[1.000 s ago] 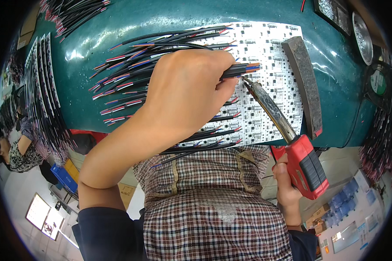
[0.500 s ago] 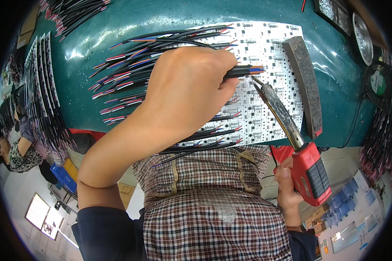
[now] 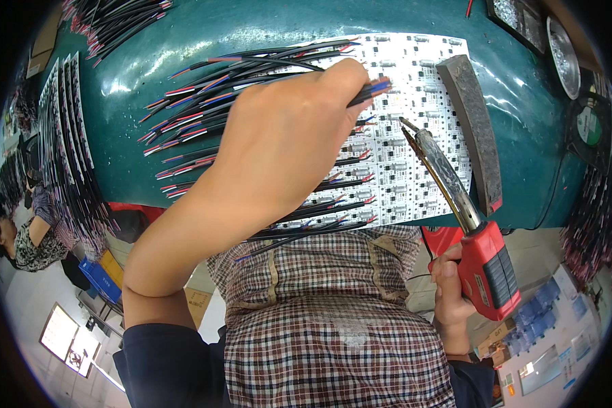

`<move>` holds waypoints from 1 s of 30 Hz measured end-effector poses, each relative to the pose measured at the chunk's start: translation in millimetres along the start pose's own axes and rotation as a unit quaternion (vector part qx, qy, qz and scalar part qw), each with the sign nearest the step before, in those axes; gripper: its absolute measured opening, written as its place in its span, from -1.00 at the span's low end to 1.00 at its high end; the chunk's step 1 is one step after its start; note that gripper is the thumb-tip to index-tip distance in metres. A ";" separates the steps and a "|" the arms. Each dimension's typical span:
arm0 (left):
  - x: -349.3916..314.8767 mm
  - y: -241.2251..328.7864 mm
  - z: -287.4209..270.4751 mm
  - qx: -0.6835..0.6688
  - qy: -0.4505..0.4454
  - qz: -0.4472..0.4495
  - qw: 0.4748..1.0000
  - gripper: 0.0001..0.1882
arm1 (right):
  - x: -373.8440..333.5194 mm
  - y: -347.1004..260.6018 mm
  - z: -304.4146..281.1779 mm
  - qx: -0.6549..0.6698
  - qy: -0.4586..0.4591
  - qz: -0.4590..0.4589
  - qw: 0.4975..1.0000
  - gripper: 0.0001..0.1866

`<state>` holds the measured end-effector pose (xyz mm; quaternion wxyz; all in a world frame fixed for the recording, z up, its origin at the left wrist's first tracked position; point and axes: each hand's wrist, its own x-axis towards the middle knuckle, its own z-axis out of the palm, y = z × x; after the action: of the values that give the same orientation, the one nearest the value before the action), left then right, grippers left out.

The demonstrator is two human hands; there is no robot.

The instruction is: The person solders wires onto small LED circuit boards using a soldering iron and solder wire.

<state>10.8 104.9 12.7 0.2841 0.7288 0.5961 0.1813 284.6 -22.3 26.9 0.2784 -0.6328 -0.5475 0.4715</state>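
Observation:
My left hand [image 3: 289,139] is closed around a small bundle of black cables [image 3: 370,90], whose coloured wire ends poke out past my fingertips. It hovers over a white circuit board panel [image 3: 425,166] covered in small components. Several more black cables [image 3: 197,126] lie across the panel's left side, their tips on the board. In my right hand [image 3: 452,296] is a red-handled soldering iron [image 3: 488,272], pointing up and left. Its tip sits over the panel, a little below and right of the bundle, apart from it. The ends held inside my left hand are hidden.
A dark metal bar [image 3: 472,129] lies along the panel's right edge on the green table [image 3: 129,136]. Finished-looking panels with cables [image 3: 68,129] stand at left. A round metal dish [image 3: 564,58] and a fan [image 3: 589,129] are at right. Another person [image 3: 30,228] sits far left.
My left hand has shifted away from me and slightly left with the cable bundle. The iron has moved slightly right, widening the gap. A cable end now shows on the panel below the bundle.

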 end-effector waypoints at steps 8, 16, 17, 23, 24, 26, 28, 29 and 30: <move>-12.8 4.5 -20.5 0.054 0.170 0.090 0.980 -0.82 | -12.1 6.3 -6.6 0.021 -0.005 0.024 0.999 -0.87; -28.4 5.3 15.7 -0.056 0.030 -0.048 0.997 -0.85 | -16.7 10.8 -15.7 -0.114 -0.022 0.018 0.993 -0.76; -28.4 4.0 18.7 -0.057 0.029 -0.048 0.997 -0.85 | -16.0 10.2 -15.3 -0.140 -0.026 0.013 0.990 -0.74; -27.9 0.4 24.2 -0.023 0.033 -0.026 0.999 -0.84 | -9.2 14.1 -6.2 -0.114 -0.046 -0.008 0.992 -0.78; -28.4 0.0 25.1 -0.020 0.040 -0.025 0.999 -0.83 | -8.3 14.0 -5.9 -0.114 -0.046 -0.008 0.992 -0.78; -28.6 0.1 25.7 -0.018 0.045 -0.024 0.999 -0.83 | -7.0 13.5 -5.8 -0.108 -0.055 -0.006 0.993 -0.80; -28.6 0.5 25.0 -0.013 0.040 -0.023 0.999 -0.84 | -5.4 13.9 -5.7 -0.111 -0.063 -0.010 0.992 -0.80; -28.8 0.2 24.9 -0.013 0.040 -0.023 0.999 -0.84 | -4.9 14.2 -5.5 -0.114 -0.070 -0.015 0.991 -0.80; -28.9 0.0 24.8 -0.008 0.038 -0.017 0.999 -0.84 | -4.8 14.3 -4.4 -0.114 -0.070 -0.014 0.991 -0.80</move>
<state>19.3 71.9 -4.3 0.2701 0.7086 0.6175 0.2088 295.0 -29.7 17.7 0.1721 -0.6179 -0.6249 0.4449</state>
